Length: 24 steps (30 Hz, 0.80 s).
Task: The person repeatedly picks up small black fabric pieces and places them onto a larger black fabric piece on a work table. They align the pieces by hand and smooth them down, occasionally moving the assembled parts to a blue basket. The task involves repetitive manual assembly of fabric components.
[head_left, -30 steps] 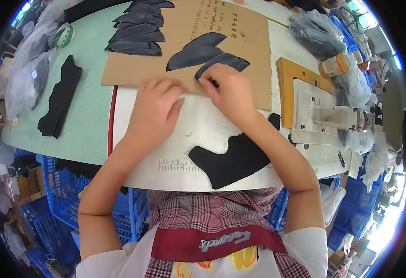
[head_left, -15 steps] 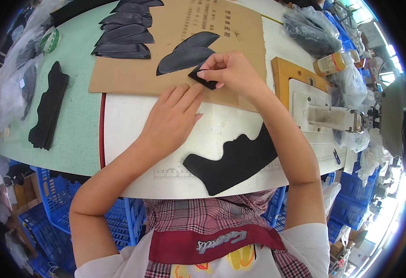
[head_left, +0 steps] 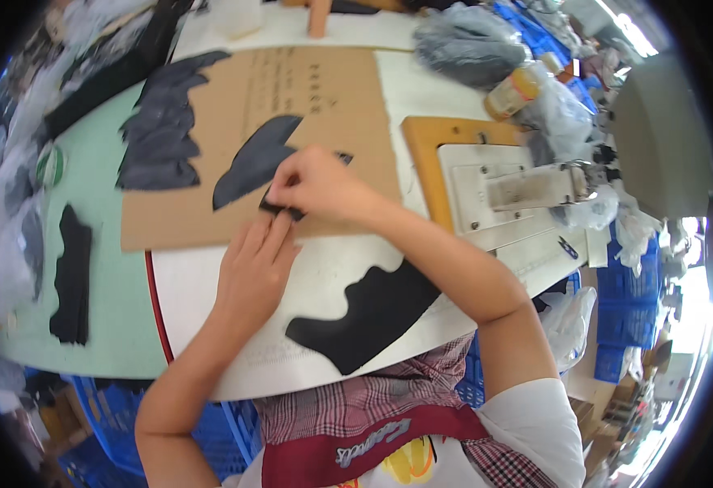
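Observation:
My right hand [head_left: 321, 192] pinches the edge of a dark, flat cut piece [head_left: 281, 210] over the cardboard. The hand covers most of this piece. My left hand [head_left: 256, 264] lies with fingers stretched out, its fingertips at the piece's near edge. Just beyond them, another dark leather-like piece with a pointed end [head_left: 250, 159] rests on the cardboard sheet [head_left: 210, 230]. Several similar pieces [head_left: 161, 134] overlap in a row along the sheet's left side. Nearer to me, a wavy-edged black piece [head_left: 372, 313] lies on the white tabletop, partly under my right forearm.
A sewing machine bed [head_left: 482, 191] in a yellow wooden frame is at right, with small snips [head_left: 568, 247] near it. A jar [head_left: 511, 93] and plastic bags [head_left: 466, 45] stand behind. A stack of black pieces [head_left: 71, 276] and a tape roll [head_left: 50, 166] are left.
The view has swung, so the table appears shifted left and lower. My right hand still pinches the dark piece, and my left fingers stay beside it.

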### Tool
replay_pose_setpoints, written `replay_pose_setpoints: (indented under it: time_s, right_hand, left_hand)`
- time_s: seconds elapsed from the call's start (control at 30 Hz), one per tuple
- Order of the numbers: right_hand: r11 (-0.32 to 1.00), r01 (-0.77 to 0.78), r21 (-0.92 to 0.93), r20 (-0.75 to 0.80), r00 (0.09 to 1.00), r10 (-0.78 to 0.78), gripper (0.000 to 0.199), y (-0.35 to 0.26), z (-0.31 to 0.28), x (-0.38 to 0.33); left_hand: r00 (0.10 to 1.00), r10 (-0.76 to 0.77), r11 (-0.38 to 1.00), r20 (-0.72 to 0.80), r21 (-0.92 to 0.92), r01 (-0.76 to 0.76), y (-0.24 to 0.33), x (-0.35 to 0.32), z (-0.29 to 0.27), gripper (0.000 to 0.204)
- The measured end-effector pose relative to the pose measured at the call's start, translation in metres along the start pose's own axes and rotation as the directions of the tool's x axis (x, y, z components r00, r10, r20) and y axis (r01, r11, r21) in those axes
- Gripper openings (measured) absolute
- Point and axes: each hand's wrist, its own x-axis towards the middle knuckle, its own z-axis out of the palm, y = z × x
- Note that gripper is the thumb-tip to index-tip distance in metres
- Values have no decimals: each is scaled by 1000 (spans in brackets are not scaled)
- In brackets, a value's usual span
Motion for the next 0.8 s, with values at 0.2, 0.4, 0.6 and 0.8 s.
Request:
replay_pose_setpoints:
  time_s: [0.2, 0.4, 0.6, 0.8]
  right_hand:
    - [995, 33, -92, -381, 922, -66, 17, 28, -41, 26]
    - [996, 35, -79, -877, 472, -86, 21, 73, -161, 30]
    - [981, 176, 87, -820, 572, -30, 21, 36, -162, -18]
    - [904, 368, 216, -692, 711, -124, 19, 8, -149, -44]
  left_hand:
    - [998, -57, 993, 30, -101, 59, 3, 4, -4, 34]
    - [996, -85, 982, -36, -173, 77, 6, 8, -8, 28]
    - [988, -127, 982, -94, -152, 112, 0, 4, -7, 24]
    - [963, -262, 923, -60, -308, 232, -11, 15, -6, 19]
